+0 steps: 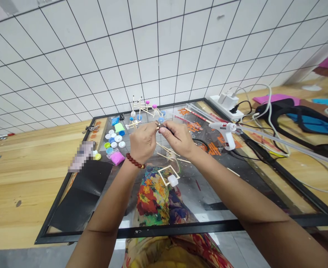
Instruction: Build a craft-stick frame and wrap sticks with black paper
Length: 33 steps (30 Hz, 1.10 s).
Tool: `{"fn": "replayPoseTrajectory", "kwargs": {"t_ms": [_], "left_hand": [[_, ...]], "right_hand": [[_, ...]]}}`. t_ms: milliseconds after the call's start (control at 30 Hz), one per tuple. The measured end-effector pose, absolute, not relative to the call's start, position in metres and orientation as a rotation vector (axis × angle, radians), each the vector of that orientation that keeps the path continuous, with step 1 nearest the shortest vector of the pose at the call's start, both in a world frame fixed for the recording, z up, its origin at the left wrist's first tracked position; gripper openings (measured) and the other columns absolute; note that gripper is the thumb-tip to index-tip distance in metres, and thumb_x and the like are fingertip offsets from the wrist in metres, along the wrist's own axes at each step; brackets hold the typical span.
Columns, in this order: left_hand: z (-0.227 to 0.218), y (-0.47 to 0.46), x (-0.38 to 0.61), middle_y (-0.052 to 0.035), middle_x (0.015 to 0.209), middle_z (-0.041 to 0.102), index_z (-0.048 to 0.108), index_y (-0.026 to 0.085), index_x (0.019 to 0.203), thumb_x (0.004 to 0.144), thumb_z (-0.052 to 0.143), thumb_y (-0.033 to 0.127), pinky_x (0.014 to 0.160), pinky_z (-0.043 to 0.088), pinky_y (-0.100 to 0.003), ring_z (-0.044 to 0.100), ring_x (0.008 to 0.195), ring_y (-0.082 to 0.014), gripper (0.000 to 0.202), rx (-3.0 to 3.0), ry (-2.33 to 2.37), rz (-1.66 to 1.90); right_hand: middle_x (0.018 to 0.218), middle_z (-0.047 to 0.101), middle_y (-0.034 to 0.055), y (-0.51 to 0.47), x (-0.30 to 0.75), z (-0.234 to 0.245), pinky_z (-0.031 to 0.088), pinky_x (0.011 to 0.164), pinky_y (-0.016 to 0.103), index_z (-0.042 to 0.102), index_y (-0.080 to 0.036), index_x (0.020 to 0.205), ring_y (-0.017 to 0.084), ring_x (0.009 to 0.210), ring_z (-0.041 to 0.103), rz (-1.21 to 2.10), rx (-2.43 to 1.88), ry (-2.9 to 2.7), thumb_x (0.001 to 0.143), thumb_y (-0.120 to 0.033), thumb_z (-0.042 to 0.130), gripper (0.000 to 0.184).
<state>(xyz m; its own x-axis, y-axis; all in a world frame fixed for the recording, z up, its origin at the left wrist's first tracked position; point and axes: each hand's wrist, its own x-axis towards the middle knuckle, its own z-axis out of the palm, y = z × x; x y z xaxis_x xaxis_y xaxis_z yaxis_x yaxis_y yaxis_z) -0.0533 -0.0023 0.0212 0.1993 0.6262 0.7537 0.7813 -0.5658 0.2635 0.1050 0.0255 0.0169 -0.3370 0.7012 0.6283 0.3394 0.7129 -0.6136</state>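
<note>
My left hand (143,143) and my right hand (177,137) meet above the middle of a black-framed glass board (141,233). Their fingertips pinch a small dark piece with thin sticks (160,126), mostly hidden by my fingers. A red bead bracelet (134,160) circles my left wrist. Below my hands lies a square frame of wooden sticks (168,175) with a white plastic cap at one corner. Beyond my fingers stands a stick model with pink and blue caps (145,108). A white glue gun (225,134) lies to the right of my right hand.
Several plastic bottle caps (113,139) and a bag of pink foam clay (116,157) lie on the board's left. A black sheet (80,195) covers its lower left corner. A white power strip (224,104) with cables sits beyond the board on the wooden table (19,178).
</note>
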Motion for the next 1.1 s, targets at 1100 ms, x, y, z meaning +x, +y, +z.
{"fn": "replayPoseTrajectory", "kwargs": {"t_ms": [1100], "left_hand": [[0.029, 0.001, -0.062, -0.001, 0.06, 0.061, 0.057, 0.018, 0.066, 0.098, 0.044, 0.029, 0.059, 0.037, -0.026, 0.055, 0.057, -0.0136, 0.037, -2.479, -1.448, -1.33]], "right_hand": [[0.058, 0.037, -0.0039, 0.033, 0.1, 0.01, 0.027, 0.057, 0.026, 0.045, -0.021, 0.064, 0.012, 0.06, 0.036, 0.984, -0.709, -1.802, 0.086, -0.07, 0.051, 0.054]]}}
